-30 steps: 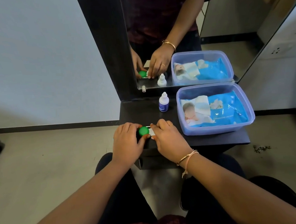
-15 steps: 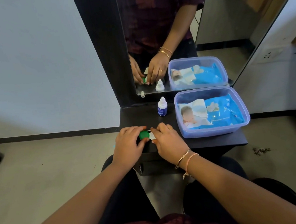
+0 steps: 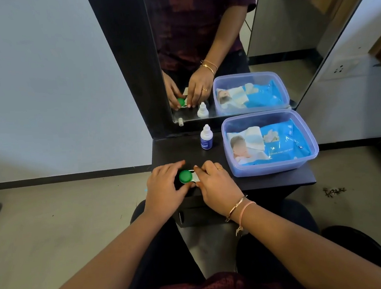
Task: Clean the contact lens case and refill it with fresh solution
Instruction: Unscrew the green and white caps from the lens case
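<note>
The lens case [image 3: 194, 178] sits near the front edge of the dark worktop [image 3: 269, 181]. The left hand [image 3: 166, 188] pinches its green cap [image 3: 185, 176], and the right hand [image 3: 216, 185] grips its white end.

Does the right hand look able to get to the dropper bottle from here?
Probably yes. The dropper bottle stands upright beyond the right hand, only bare shelf between them; the plastic tub sits aside. The hand must first release the contact lens case it pinches.
</note>
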